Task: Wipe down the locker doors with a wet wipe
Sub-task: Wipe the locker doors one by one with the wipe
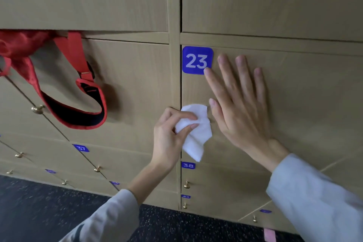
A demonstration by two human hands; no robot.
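A wood-grain locker door [294,94] carries a blue label reading 23 [197,60] in its top left corner. My right hand [239,102] lies flat on this door with its fingers straight and spread, the index fingertip touching the label's lower right corner. My left hand [169,133] pinches a crumpled white wet wipe [196,133] between thumb and fingers, at the door's left edge just left of my right hand. The wipe hangs down towards the label 38 [188,165].
A red bag strap [78,92] hangs out of the locker to the left, over its door. More locker doors with small brass knobs [38,109] and blue number labels run below and left. Dark speckled floor [39,208] lies beneath.
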